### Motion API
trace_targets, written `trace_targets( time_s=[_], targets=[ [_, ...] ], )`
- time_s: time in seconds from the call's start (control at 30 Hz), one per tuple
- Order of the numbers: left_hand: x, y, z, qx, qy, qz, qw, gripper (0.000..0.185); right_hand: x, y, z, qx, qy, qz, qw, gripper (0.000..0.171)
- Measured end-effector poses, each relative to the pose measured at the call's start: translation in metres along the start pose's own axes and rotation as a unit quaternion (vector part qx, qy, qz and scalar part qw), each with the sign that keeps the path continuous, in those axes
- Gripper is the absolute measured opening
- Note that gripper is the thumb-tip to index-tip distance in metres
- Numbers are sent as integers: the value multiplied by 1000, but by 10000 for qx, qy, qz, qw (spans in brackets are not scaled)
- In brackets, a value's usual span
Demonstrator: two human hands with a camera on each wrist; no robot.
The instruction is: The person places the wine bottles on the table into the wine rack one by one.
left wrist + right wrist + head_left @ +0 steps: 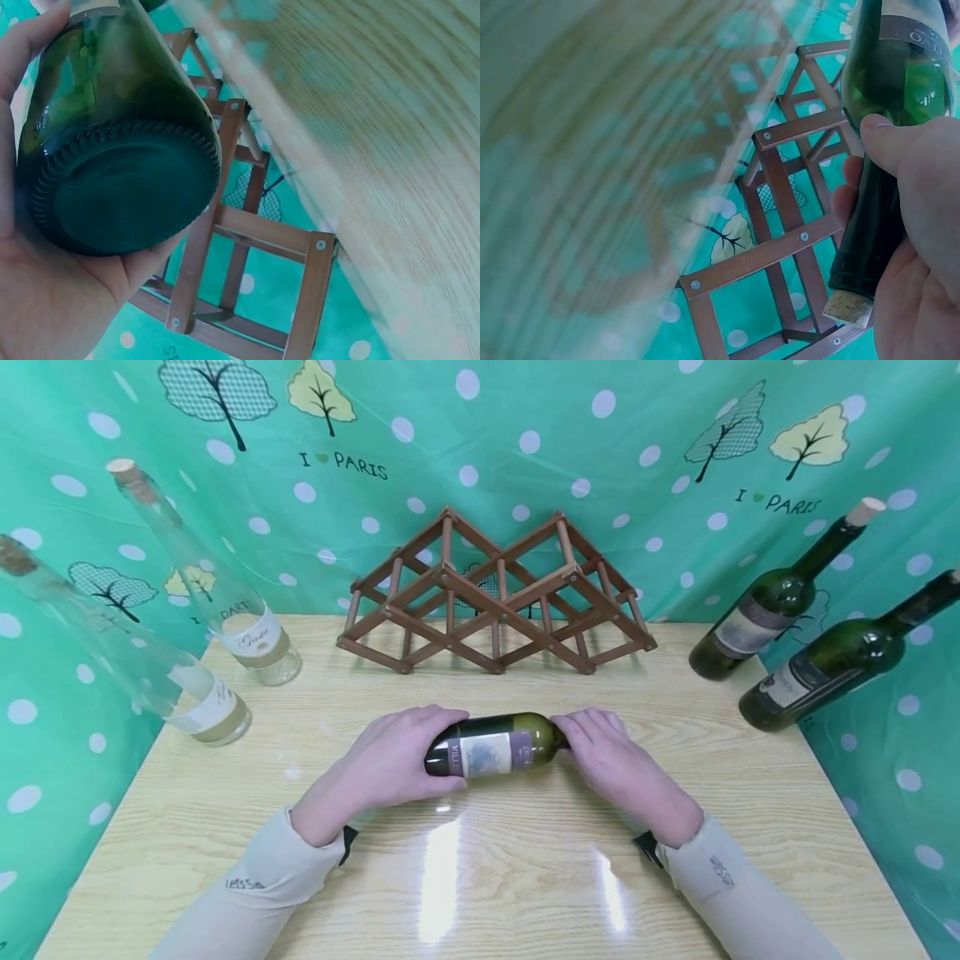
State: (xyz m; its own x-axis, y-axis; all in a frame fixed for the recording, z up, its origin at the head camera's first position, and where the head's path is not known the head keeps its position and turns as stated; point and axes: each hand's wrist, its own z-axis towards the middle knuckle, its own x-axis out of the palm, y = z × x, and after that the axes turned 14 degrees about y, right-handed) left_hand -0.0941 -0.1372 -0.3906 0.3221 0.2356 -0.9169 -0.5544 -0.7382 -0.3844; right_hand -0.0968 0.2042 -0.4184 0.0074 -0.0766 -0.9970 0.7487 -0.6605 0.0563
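Both hands hold a dark green wine bottle (487,747) sideways in front of a brown wooden wine rack (498,597). The left hand (397,756) grips the base end; its ridged bottom shows in the left wrist view. Around the neck curl the fingers of the right hand (607,752), which hides most of the neck in the head view. A cork (848,308) plugs the mouth, seen in the right wrist view. The bottle's pale label faces up toward the head camera. No bottle lies in the rack.
Two clear corked bottles (262,643) stand on the left of the wooden table (322,893). On the right stand two green bottles (757,618), one with a visible cork. A green dotted curtain (525,443) hangs behind and at both sides.
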Motion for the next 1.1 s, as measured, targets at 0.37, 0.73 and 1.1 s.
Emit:
trace_targets(
  time_s=[0.37,0.73,1.1],
  targets=[
    [0,-1,1,33,-247,106,9996,76,-4,-2,-7,222,214,265,9992,53],
    [0,2,3,597,-888,137,9942,66,-10,-5,-18,388,475,424,9972,50],
    [-3,6,0,757,-1261,171,9890,69,-9,-16,-35,681,723,747,9922,45]
  ],
)
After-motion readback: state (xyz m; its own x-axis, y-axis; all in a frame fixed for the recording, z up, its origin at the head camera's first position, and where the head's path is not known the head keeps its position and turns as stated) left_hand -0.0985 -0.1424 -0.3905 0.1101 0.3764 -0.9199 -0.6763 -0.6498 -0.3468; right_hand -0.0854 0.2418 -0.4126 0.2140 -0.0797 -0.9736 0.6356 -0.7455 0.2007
